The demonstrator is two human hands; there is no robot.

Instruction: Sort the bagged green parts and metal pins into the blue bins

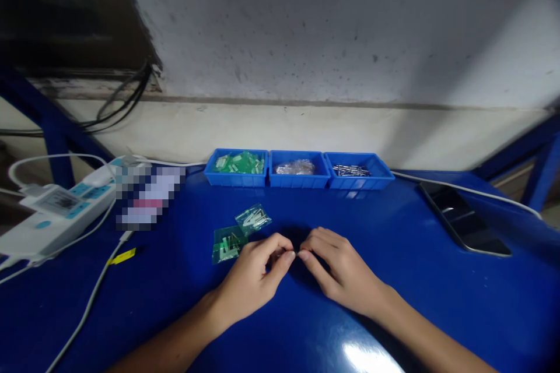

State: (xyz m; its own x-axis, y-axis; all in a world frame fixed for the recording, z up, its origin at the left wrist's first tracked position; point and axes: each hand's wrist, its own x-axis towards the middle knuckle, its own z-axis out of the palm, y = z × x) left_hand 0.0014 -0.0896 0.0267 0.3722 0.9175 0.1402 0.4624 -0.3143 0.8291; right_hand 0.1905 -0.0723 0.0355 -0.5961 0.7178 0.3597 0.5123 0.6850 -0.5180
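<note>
Tiny piece (296, 253), too small to ID, is showing approx. mid-table (175, 268), btwn L hand (251, 274) & R hand (350, 271), each pinching it w/ thumb & fingertip. Far pkt (254, 219) & near pkt (227, 246), both greenish, are lying just left/far of L hand. Three blue bins (299, 182) are standing in a row at the far side; phone (464, 221) is lying on the right.

Phone (464, 221): passage left open toward right hand (339, 271)
Left hand (251, 280): crowded by green packets (228, 245)
Blue trays (300, 181): far side barred
</note>
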